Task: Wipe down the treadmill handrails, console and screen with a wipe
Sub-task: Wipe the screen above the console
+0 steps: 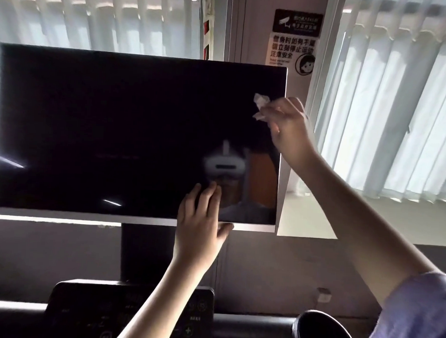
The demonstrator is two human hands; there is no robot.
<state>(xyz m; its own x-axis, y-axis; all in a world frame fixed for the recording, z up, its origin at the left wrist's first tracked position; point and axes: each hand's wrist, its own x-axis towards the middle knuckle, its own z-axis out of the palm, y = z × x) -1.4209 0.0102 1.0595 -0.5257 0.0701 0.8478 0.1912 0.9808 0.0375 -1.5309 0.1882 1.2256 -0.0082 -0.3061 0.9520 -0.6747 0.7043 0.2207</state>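
Head view. Screen point(104, 126) fills most of what I see, dark and switched off, with a pale bezel along its bottom and right edges. It sits on a black post point(145, 252) that rises from the console point(85, 308) below.

My right hand point(288, 125) is raised to the screen's upper right part, close to the right edge. Its fingers are pinched together on a crumpled white wipe point(260, 105). The wipe sticks out to the left of my fingertips against the black glass; whether it presses flat on the glass I cannot tell. A lilac sleeve point(419, 309) covers my upper arm at the lower right.

My left hand point(199, 223) holds the bottom edge of the screen, right of centre. Its fingers lie up the front of the glass and the thumb runs along the pale bezel beneath them, so the edge is clamped between fingers and thumb. A blurred reflection of a person with a white headset shows in the glass just above those fingers.

At the bottom, the console is a dark panel with faint button markings, and my left forearm crosses in front of it. To its right a black crossbar point(251, 326) runs to a round black cup holder point(312, 326).

Behind the screen hang white vertical blinds point(396, 111) on both sides, lit from behind. Between them two signs point(294, 40) are stuck on a wall strip.
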